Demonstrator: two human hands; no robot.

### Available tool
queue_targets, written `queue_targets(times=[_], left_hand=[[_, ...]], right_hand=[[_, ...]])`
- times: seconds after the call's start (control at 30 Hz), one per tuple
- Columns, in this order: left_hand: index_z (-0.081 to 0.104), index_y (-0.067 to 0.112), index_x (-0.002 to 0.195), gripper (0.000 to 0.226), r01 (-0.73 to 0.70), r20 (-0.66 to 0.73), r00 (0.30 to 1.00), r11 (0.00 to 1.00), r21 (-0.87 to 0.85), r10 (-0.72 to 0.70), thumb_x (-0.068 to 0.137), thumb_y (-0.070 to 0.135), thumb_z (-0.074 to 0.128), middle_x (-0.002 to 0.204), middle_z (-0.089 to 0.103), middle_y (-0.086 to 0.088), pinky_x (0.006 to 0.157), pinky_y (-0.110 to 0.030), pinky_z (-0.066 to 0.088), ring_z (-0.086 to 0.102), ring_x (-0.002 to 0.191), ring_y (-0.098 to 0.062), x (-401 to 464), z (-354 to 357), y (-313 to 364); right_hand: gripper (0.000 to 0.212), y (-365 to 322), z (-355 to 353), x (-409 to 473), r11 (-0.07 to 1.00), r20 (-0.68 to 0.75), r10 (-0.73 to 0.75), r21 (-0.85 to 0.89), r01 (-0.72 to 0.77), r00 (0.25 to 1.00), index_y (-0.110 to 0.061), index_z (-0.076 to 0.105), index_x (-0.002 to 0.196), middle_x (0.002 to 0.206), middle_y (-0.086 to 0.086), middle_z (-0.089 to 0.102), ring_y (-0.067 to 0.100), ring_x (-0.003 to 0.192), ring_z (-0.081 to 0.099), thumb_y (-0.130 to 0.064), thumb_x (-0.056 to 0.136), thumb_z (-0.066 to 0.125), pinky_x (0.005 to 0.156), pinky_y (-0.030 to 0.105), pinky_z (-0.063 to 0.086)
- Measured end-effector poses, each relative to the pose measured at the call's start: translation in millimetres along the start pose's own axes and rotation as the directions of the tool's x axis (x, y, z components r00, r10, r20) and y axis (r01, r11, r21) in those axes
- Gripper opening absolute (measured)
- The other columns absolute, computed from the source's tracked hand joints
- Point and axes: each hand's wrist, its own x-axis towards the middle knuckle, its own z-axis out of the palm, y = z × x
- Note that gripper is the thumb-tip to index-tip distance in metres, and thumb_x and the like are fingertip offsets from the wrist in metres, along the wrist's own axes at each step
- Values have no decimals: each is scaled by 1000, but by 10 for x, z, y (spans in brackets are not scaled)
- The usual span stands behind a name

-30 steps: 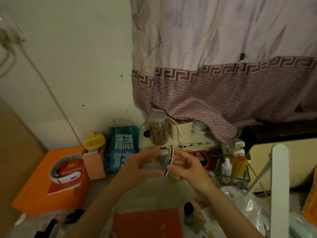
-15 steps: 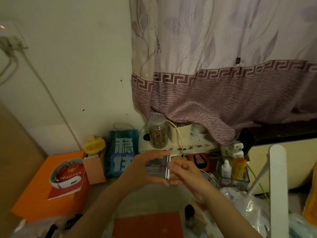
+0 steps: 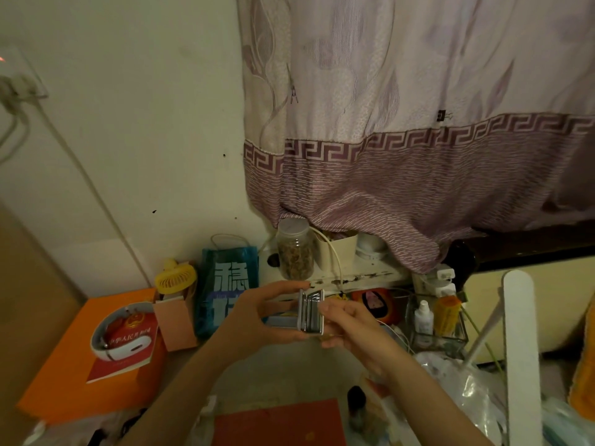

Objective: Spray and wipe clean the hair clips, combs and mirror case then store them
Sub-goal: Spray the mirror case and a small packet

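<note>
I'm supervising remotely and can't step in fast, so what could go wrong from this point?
1. The mirror case, partly open, is held in the air by the left hand and right hand; a slip could drop it.
2. The glass jar stands just behind the hands and could be knocked over.

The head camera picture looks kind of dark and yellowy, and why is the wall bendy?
Head view: dim, warm yellowish room light, with no harsh glare. The wide-angle lens bows the wall cable and the curtain border. The mirror case, between the left hand and right hand, stays fairly sharp and shiny; the bottom edge looks soft.
</note>
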Motion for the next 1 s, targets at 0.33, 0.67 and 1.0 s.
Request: queue_targets(times=[0.33, 0.67, 1.0], left_hand=[[55, 19, 127, 67, 29, -7, 1000, 993, -113, -31, 66, 11, 81, 126, 62, 14, 88, -22, 52, 62, 113, -11, 9, -86, 17], [55, 14, 128, 66, 43, -2, 999, 978, -205, -44, 69, -3, 78, 126, 63, 9, 83, -25, 55, 66, 108, -17, 7, -82, 5], [56, 30, 126, 62, 73, -15, 996, 917, -392, -86, 71, 8, 77, 128, 59, 6, 82, -29, 56, 65, 109, -25, -77, -136, -69]], right_hand=[[84, -72, -92, -25, 948, 51, -263, -173, 268, 963, -25, 42, 139, 135, 3, 56, 19, 122, 55, -11, 66, 80, 96, 39, 51], [65, -96, -48, -19, 917, 43, -360, -169, 362, 932, -15, 52, 129, 126, 5, 63, 23, 103, 68, 3, 72, 78, 75, 30, 58], [68, -131, -217, -51, 956, 29, -292, -1, 292, 956, -17, 51, 130, 130, 1, 61, 10, 68, 69, -7, 68, 76, 50, 22, 54]])
